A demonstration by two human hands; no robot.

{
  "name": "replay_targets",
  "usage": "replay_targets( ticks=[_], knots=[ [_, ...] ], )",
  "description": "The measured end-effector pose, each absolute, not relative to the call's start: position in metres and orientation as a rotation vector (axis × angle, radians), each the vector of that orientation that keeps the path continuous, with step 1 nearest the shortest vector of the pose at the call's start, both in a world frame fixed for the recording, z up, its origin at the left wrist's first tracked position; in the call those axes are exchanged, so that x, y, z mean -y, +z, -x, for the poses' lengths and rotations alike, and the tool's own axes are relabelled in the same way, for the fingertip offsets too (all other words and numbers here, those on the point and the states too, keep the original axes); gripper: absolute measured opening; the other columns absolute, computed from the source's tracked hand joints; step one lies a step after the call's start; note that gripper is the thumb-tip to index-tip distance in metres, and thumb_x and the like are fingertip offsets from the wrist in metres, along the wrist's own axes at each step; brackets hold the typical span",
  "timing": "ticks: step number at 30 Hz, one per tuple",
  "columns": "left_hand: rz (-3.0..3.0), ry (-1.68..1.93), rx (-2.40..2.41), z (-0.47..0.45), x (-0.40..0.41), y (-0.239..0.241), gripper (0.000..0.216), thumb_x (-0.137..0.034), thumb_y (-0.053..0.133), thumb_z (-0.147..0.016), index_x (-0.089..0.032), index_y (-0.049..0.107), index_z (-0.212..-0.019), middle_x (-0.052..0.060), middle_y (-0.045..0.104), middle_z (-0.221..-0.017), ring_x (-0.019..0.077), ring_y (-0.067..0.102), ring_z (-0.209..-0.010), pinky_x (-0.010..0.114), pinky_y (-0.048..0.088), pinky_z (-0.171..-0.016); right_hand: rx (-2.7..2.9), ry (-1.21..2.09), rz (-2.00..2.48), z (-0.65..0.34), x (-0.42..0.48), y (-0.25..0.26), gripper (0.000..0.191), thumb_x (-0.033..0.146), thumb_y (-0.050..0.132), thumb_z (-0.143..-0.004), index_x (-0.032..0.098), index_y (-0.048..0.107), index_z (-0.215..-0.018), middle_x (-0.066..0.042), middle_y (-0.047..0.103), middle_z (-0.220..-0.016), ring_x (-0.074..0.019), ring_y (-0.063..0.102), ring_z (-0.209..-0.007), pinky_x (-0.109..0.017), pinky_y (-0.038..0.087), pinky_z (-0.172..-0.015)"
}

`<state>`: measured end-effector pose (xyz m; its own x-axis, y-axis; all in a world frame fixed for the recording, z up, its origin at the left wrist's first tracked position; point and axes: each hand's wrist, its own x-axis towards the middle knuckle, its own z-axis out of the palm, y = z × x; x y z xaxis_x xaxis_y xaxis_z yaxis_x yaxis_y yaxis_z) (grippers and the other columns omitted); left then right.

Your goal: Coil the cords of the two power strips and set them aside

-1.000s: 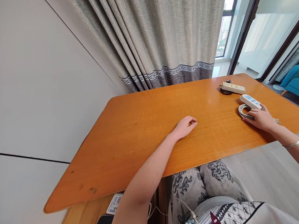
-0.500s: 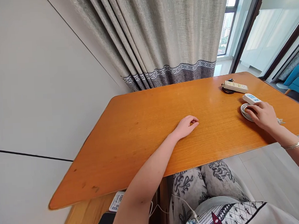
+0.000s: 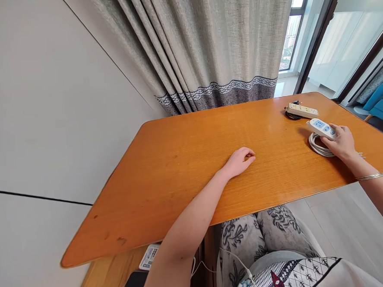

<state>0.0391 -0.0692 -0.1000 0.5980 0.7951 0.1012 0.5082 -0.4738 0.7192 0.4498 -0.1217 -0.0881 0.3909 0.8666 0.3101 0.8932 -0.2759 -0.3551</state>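
My right hand (image 3: 342, 142) grips the near end of a white power strip (image 3: 320, 126) with blue sockets, thumb on one side and fingers on the other. The strip is tilted, its far end raised off the table. Under it lies its coiled white cord (image 3: 318, 148), with the plug prongs (image 3: 361, 155) just showing behind my wrist. My left hand (image 3: 240, 160) rests on the wooden tabletop (image 3: 192, 160), relaxed and holding nothing, with a gap between thumb and curved fingers.
Behind the white strip lies a second, cream power strip (image 3: 303, 110) with a black cord (image 3: 292, 115). A grey curtain (image 3: 224, 42) hangs past the far edge. On the left stands a pale panel wall (image 3: 46, 104). A lower wooden surface (image 3: 105, 274) holds a white-labelled item (image 3: 149, 256).
My right hand has closed on the white power strip and lifted its far end, tilting it off the table. My left hand has stayed in place.
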Motion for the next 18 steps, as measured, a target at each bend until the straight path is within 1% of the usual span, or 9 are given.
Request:
replay_targets(
  ticks=[2, 4, 7, 9, 11, 13, 15, 16, 18],
  knots=[
    [-2.177, 0.568, -1.022, -0.039, 0.069, -0.100, 0.019, -0.030, 0.058, -0.093, -0.018, 0.069, -0.103, 0.010, 0.070, -0.117, 0.0225, 0.068, -0.105, 0.039, 0.052, -0.101, 1.603, -0.045, 2.138, -0.451, 0.124, -0.087, 0.071, 0.042, 0.050, -0.084, 0.003, 0.056, -0.142, -0.029, 0.058, -0.133, -0.0386, 0.056, -0.125, -0.046, 0.041, -0.108],
    [-2.182, 0.567, -1.025, -0.039, 0.069, -0.100, 0.018, -0.030, 0.058, -0.093, -0.019, 0.069, -0.102, 0.009, 0.071, -0.116, 0.0219, 0.068, -0.105, 0.039, 0.053, -0.101, 1.722, 0.051, 2.120, -0.452, 0.124, -0.083, 0.073, 0.050, 0.049, -0.083, 0.006, 0.057, -0.141, -0.027, 0.058, -0.134, -0.0384, 0.056, -0.127, -0.047, 0.042, -0.109],
    [-2.184, 0.559, -1.036, -0.039, 0.070, -0.100, 0.018, -0.028, 0.058, -0.093, -0.019, 0.069, -0.103, 0.009, 0.071, -0.117, 0.0217, 0.068, -0.105, 0.039, 0.053, -0.102, 1.834, 0.158, 2.147, -0.454, 0.123, -0.076, 0.090, 0.065, 0.060, -0.073, 0.009, 0.053, -0.143, -0.025, 0.057, -0.139, -0.0401, 0.053, -0.131, -0.048, 0.045, -0.108],
    [-2.188, 0.551, -1.043, -0.039, 0.070, -0.100, 0.018, -0.027, 0.058, -0.093, -0.018, 0.069, -0.103, 0.010, 0.071, -0.118, 0.0218, 0.068, -0.106, 0.039, 0.053, -0.102, 1.871, 0.182, 2.168, -0.455, 0.122, -0.074, 0.100, 0.068, 0.069, -0.065, 0.010, 0.051, -0.144, -0.025, 0.056, -0.141, -0.0410, 0.053, -0.132, -0.049, 0.048, -0.106],
    [-2.196, 0.555, -1.041, -0.039, 0.069, -0.100, 0.018, -0.027, 0.058, -0.093, -0.018, 0.069, -0.103, 0.010, 0.071, -0.118, 0.0218, 0.068, -0.106, 0.039, 0.053, -0.102, 1.910, 0.180, 2.139, -0.457, 0.120, -0.076, 0.096, 0.066, 0.071, -0.063, 0.011, 0.053, -0.140, -0.024, 0.060, -0.138, -0.0402, 0.058, -0.127, -0.048, 0.050, -0.103],
    [-2.203, 0.567, -1.033, -0.039, 0.069, -0.101, 0.017, -0.028, 0.058, -0.093, -0.019, 0.069, -0.102, 0.009, 0.071, -0.117, 0.0218, 0.068, -0.105, 0.039, 0.053, -0.101, 1.954, 0.156, 2.088, -0.459, 0.117, -0.081, 0.084, 0.066, 0.069, -0.066, 0.014, 0.059, -0.132, -0.022, 0.065, -0.129, -0.0387, 0.062, -0.119, -0.048, 0.052, -0.100],
    [-2.204, 0.573, -1.029, -0.039, 0.068, -0.102, 0.017, -0.028, 0.058, -0.093, -0.019, 0.069, -0.102, 0.009, 0.071, -0.117, 0.0216, 0.068, -0.105, 0.038, 0.054, -0.101, 1.988, 0.129, 2.069, -0.461, 0.116, -0.086, 0.078, 0.070, 0.065, -0.069, 0.016, 0.062, -0.125, -0.020, 0.068, -0.123, -0.0376, 0.066, -0.114, -0.048, 0.055, -0.095],
    [-2.205, 0.575, -1.030, -0.039, 0.068, -0.103, 0.017, -0.028, 0.058, -0.093, -0.019, 0.069, -0.102, 0.009, 0.071, -0.117, 0.0216, 0.068, -0.105, 0.038, 0.054, -0.101, 1.995, 0.118, 2.075, -0.462, 0.115, -0.087, 0.078, 0.073, 0.063, -0.070, 0.016, 0.063, -0.123, -0.019, 0.067, -0.122, -0.0374, 0.066, -0.112, -0.048, 0.056, -0.093],
    [-2.206, 0.575, -1.030, -0.039, 0.068, -0.103, 0.017, -0.027, 0.058, -0.093, -0.019, 0.069, -0.102, 0.009, 0.071, -0.117, 0.0216, 0.068, -0.105, 0.038, 0.054, -0.101, 1.999, 0.100, 2.102, -0.462, 0.116, -0.088, 0.087, 0.079, 0.063, -0.069, 0.016, 0.062, -0.128, -0.020, 0.065, -0.126, -0.0380, 0.066, -0.114, -0.047, 0.058, -0.089]
  ],
)
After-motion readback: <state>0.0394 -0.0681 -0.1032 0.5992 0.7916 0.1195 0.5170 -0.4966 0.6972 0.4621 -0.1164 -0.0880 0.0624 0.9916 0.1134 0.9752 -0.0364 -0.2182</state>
